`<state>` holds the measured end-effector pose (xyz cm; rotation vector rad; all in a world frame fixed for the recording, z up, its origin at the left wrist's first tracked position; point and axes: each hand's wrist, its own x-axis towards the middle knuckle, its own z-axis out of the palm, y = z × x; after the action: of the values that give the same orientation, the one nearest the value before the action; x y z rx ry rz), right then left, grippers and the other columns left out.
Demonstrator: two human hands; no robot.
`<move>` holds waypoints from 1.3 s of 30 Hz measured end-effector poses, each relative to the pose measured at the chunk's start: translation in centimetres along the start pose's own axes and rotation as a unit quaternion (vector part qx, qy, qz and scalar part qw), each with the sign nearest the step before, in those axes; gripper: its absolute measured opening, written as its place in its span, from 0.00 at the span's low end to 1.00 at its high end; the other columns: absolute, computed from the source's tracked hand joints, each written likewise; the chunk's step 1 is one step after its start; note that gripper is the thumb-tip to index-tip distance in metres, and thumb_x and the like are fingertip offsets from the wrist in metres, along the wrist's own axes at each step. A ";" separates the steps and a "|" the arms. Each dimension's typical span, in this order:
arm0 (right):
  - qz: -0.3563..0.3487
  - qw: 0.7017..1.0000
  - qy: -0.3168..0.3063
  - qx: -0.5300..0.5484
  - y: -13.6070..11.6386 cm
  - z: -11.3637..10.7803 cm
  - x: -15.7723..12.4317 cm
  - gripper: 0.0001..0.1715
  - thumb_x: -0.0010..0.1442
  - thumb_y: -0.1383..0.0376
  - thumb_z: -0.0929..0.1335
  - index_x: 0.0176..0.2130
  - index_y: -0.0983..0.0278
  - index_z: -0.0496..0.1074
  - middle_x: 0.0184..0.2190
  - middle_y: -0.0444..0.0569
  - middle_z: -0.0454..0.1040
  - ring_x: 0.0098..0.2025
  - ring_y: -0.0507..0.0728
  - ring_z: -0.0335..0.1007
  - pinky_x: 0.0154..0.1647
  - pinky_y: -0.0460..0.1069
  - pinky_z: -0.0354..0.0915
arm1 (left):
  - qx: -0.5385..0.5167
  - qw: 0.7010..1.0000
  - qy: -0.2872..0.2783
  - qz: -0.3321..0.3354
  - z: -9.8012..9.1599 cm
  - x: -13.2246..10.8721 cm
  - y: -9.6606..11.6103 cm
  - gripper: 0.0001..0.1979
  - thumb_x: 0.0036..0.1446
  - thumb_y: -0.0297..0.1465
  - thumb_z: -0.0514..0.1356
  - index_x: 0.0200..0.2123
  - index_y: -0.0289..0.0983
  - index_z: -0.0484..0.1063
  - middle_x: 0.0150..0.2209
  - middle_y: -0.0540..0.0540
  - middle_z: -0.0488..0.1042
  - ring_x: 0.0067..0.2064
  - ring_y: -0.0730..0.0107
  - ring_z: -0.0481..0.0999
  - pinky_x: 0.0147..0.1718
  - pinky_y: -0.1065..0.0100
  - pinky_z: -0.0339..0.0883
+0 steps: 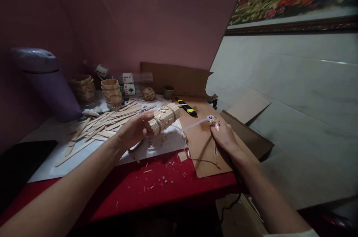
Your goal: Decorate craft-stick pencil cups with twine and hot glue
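My left hand (137, 123) is closed around the near end of a wooden-stick cup (165, 117), which lies tilted on its side above the white paper. Twine bands and small pale pieces run around the cup. To the right, my right hand (223, 136) is closed on a small glue gun (213, 120) with a colourful pattern, mostly hidden by the fingers. A translucent glue stick (194, 124) juts from it toward the cup. A length of twine (203, 160) hangs and loops across the brown cardboard below my right hand.
Loose wooden sticks (97, 128) lie on white paper (50, 162) at left. Behind stand a purple bottle (56, 87), two stick cups (112, 93), a twine ball (148, 94) and a small pot (168, 92). A yellow-black cutter (187, 107) rests on cardboard (204, 147).
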<state>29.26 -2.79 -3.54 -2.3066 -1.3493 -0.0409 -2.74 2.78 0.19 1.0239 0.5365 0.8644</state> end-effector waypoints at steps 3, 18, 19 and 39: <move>0.012 1.000 0.015 -0.006 0.0 0.3 0.1 0.24 0.62 0.65 0.62 0.53 0.77 0.71 0.47 0.70 0.75 0.53 0.69 0.70 0.49 0.55 0.64 | -0.010 1.000 -0.007 -0.001 -0.1 0.1 -0.1 0.18 0.50 0.33 0.63 0.46 0.33 0.76 0.38 0.41 0.80 0.33 0.67 0.77 0.26 0.71 0.67; -0.127 0.983 -0.097 -0.094 0.1 -6.6 -7.1 0.23 0.66 0.51 0.63 0.27 0.60 0.74 0.28 0.51 0.77 0.33 0.61 0.73 0.30 0.50 0.57 | -0.009 1.000 0.006 -0.022 0.4 -0.1 0.3 0.26 0.54 0.33 0.62 0.56 0.32 0.71 0.52 0.36 0.78 0.45 0.58 0.80 0.33 0.69 0.74; -0.149 0.977 -0.130 -0.083 0.2 -7.0 -8.0 0.20 0.64 0.51 0.66 0.27 0.60 0.73 0.27 0.48 0.77 0.33 0.60 0.73 0.30 0.49 0.56 | -0.010 1.000 0.008 -0.023 0.4 -0.1 0.3 0.26 0.53 0.33 0.62 0.56 0.31 0.72 0.50 0.36 0.79 0.42 0.60 0.80 0.32 0.70 0.73; -0.259 0.955 -0.139 0.036 -0.8 -5.3 -12.1 0.10 0.60 0.69 0.61 0.27 0.60 0.63 0.25 0.47 0.73 0.26 0.55 0.67 0.29 0.49 0.59 | -0.031 0.999 -0.005 0.007 0.3 -0.2 0.3 0.21 0.52 0.30 0.63 0.50 0.31 0.73 0.38 0.40 0.80 0.31 0.69 0.76 0.29 0.71 0.72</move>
<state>23.47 -14.49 -1.57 -1.8897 -2.0314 0.1682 -2.74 2.48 0.58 0.9763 0.4915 0.8829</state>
